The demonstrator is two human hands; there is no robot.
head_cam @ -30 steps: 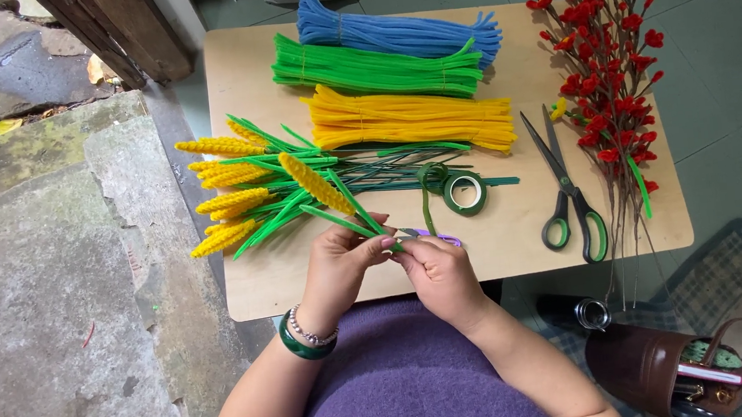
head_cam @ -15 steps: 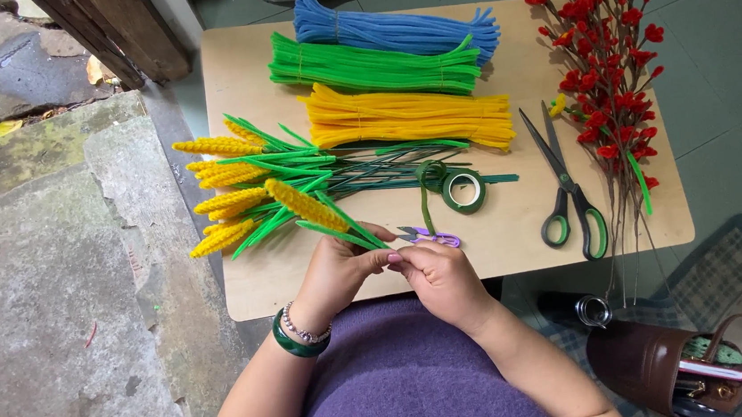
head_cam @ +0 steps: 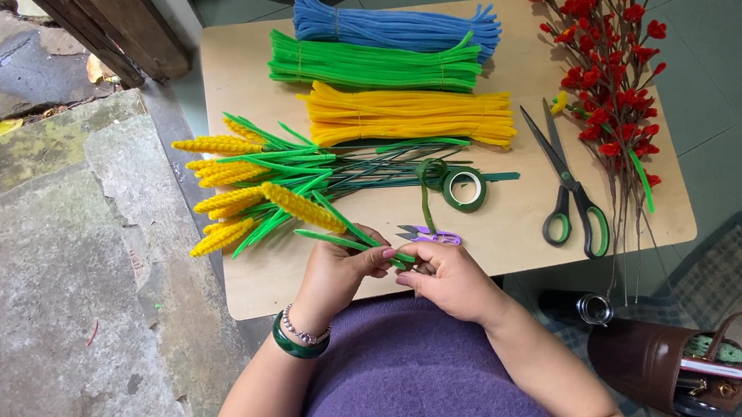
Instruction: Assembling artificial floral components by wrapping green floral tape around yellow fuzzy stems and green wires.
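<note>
Pinching a yellow-headed, green-leaved pipe-cleaner stalk (head_cam: 318, 215) between both hands' fingers (head_cam: 386, 256).

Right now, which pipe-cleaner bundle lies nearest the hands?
The yellow pipe-cleaner bundle; the green bundle and blue bundle lie farther back on the table.

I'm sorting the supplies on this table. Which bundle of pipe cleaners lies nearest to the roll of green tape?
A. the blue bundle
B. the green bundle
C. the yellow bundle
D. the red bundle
C: the yellow bundle lies just above the roll of green tape, while the green bundle and the blue bundle sit farther back on the table.
</note>
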